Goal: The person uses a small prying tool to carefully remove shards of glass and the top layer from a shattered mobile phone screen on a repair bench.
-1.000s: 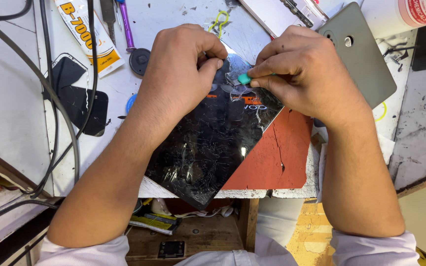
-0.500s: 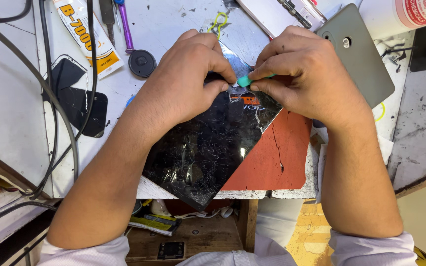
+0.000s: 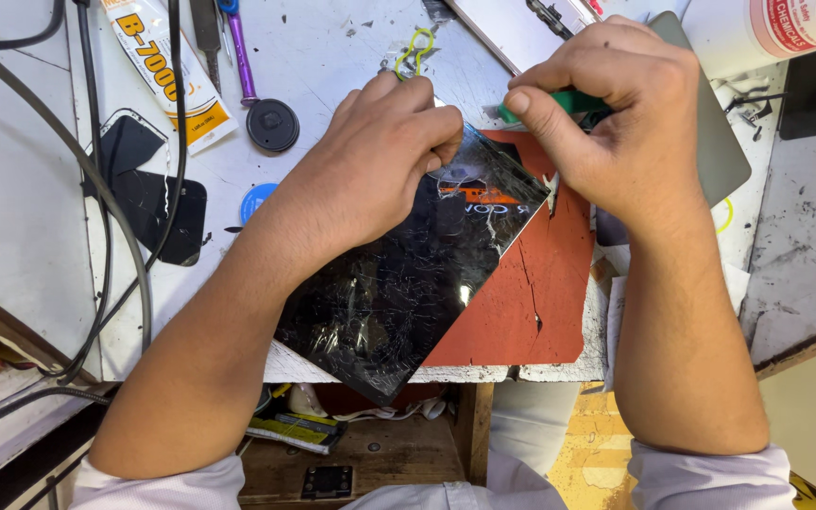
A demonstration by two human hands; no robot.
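Glass, black and badly cracked, lies as a flat panel (image 3: 408,283) tilted across a red mat (image 3: 531,302) on the white counter (image 3: 332,57), its near corner hanging over the counter's front edge. The left hand (image 3: 380,170) presses down on the panel's upper part, fingers curled shut against the glass near its top corner. The right hand (image 3: 625,123) pinches a small green pry tool (image 3: 569,100) between thumb and forefinger, a tight, narrow grip.

Half a second ago that green tool sat right at the panel's top edge, between the two hands, and the hands were almost touching. Now the right hand has lifted and drawn back toward the far right, so the tool is just beyond the top corner and apart from the glass, and a gap shows between the hands. The left hand has stayed in its place on the panel. By my reading, the pry at that corner has been broken off or finished for the moment, while the panel is kept steady.

Around them: a tube of glue (image 3: 167,71), a round black suction cup (image 3: 272,125) with a purple handle, dark cables (image 3: 96,274), a grey plate (image 3: 720,151) under the right hand.
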